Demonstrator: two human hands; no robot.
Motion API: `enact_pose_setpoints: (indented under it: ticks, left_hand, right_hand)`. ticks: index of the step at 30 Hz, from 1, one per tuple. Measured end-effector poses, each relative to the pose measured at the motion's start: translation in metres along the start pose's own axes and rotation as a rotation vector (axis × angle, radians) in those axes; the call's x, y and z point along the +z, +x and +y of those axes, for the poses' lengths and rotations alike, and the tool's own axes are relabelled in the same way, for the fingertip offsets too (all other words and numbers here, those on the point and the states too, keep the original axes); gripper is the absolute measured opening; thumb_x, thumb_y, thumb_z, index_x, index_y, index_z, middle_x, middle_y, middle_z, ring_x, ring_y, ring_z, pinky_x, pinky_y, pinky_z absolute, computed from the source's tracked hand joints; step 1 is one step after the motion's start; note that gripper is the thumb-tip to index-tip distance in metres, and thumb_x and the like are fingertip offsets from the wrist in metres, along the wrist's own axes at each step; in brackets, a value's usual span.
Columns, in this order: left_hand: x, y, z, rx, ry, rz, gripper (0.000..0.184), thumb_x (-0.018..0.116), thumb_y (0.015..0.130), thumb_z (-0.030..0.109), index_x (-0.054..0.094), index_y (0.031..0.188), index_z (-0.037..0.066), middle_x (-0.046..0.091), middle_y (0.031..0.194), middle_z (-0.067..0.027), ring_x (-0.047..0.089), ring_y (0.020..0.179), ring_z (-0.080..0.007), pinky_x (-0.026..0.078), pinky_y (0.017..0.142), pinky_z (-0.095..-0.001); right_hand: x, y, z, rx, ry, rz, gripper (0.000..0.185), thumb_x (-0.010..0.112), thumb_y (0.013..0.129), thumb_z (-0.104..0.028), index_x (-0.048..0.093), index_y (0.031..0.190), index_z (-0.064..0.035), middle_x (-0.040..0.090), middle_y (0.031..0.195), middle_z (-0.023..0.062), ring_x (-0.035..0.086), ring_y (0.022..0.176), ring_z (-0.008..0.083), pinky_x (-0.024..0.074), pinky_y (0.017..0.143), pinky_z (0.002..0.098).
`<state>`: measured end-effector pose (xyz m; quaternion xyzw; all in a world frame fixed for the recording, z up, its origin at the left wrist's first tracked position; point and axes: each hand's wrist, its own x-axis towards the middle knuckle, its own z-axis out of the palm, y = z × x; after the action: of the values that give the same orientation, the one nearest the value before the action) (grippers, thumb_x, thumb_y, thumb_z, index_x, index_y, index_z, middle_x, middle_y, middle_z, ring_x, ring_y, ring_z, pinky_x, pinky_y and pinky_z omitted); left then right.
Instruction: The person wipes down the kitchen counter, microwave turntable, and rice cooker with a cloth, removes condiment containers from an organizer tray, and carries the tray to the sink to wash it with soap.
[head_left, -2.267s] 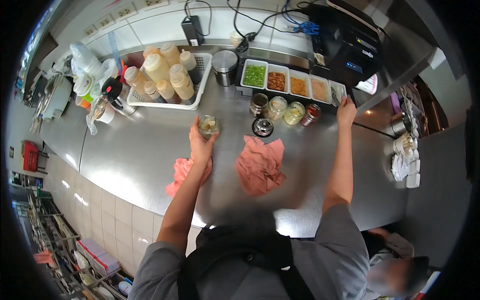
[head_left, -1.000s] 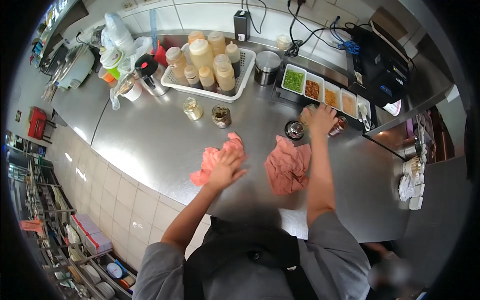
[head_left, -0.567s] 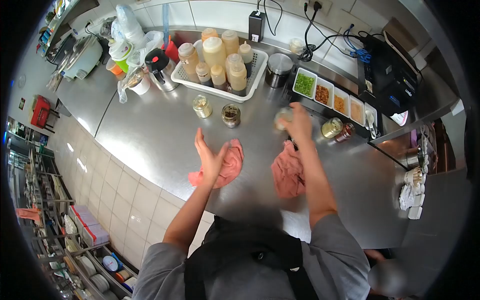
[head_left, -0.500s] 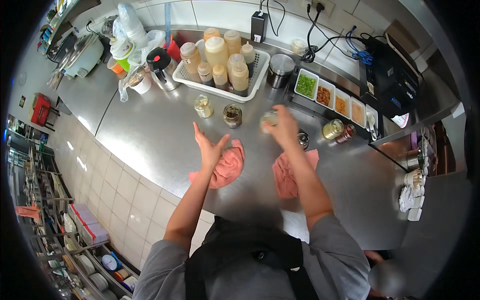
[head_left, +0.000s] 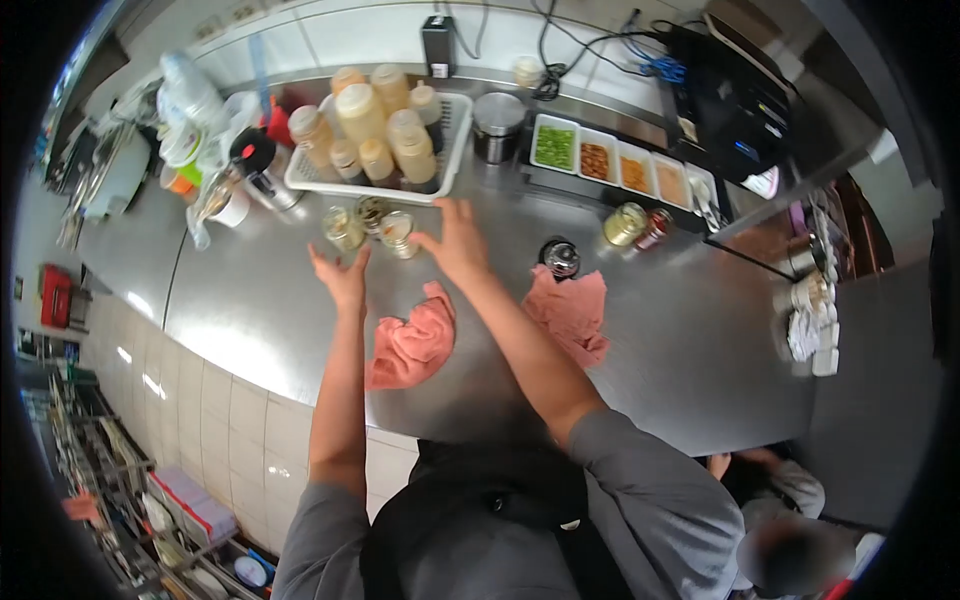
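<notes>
Three small glass jars stand close together on the steel counter: one with pale contents (head_left: 343,230), one with dark contents (head_left: 369,212) just behind, and a right-hand jar (head_left: 398,236). My left hand (head_left: 343,280) is open just in front of the pale jar, thumb and fingers spread. My right hand (head_left: 459,243) is also open, its thumb beside the right-hand jar; whether it touches the glass I cannot tell. A crumpled pink cloth (head_left: 415,338) lies between my forearms. Another pink cloth (head_left: 570,312) rests right of my right forearm, against a shiny metal-topped container (head_left: 559,258).
Behind the jars is a white basket (head_left: 455,150) of squeeze bottles, with a thermos jug (head_left: 262,168) to its left. A steel canister (head_left: 497,128), a topping tray (head_left: 615,192) and two jars (head_left: 625,225) stand right. Another person (head_left: 790,530) is at lower right.
My right hand has carried its jar left to the other jars and opened away from it. The three jars now stand closer together. The view has shifted, and a person shows more at lower right.
</notes>
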<state>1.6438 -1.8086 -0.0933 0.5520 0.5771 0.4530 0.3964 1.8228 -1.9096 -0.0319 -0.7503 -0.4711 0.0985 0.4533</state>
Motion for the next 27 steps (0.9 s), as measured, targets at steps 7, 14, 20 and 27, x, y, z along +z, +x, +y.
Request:
enact_pose_setpoints:
  ticks: [7,14,20,27]
  left_hand:
    - [-0.033,-0.118,0.033,0.514,0.235,-0.221,0.073,0.071,0.082,0.017,0.035,0.144,0.004,0.033,0.146,-0.0236,0.037,0.131,-0.0417,0.034,0.107,-0.0486]
    - [-0.018,-0.15,-0.009,0.723,0.586,-0.607,0.052,0.063,0.087,0.026,0.052,0.137,0.017,0.035,0.151,-0.0129,0.031,0.138,-0.0426,0.025,0.112,-0.0541]
    - [-0.021,-0.154,-0.003,0.691,0.522,-0.566,0.048,0.063,0.087,0.023,0.055,0.134,0.017,0.035,0.152,-0.0129,0.031,0.138,-0.0426,0.024,0.112,-0.0559]
    - [-0.02,-0.158,-0.008,0.752,0.566,-0.421,0.035,0.063,0.088,0.024,0.067,0.121,0.016,0.033,0.152,-0.0189,0.03,0.138,-0.0447,0.025,0.112,-0.0543]
  right_hand:
    - [-0.199,-0.004,0.146,0.128,-0.89,0.321,0.039,0.069,0.077,-0.02,0.066,0.114,-0.0117,0.059,0.111,0.0111,0.053,0.107,0.0319,0.0436,0.09,0.0449]
    - [-0.246,-0.002,0.162,0.242,-0.935,-0.046,0.066,0.08,0.071,-0.033,0.056,0.129,-0.0157,0.057,0.118,0.0116,0.049,0.116,0.0309,0.0412,0.093,0.0479]
    - [-0.195,0.019,0.153,0.145,-0.687,-0.086,0.067,0.08,0.069,-0.033,0.057,0.129,-0.0147,0.057,0.118,0.013,0.051,0.113,0.0328,0.0423,0.095,0.0483]
    - [-0.055,0.004,0.047,-0.083,-0.323,-0.269,0.062,0.08,0.068,-0.021,0.057,0.124,-0.0104,0.051,0.118,0.0132,0.051,0.107,0.0388,0.0479,0.089,0.0457]
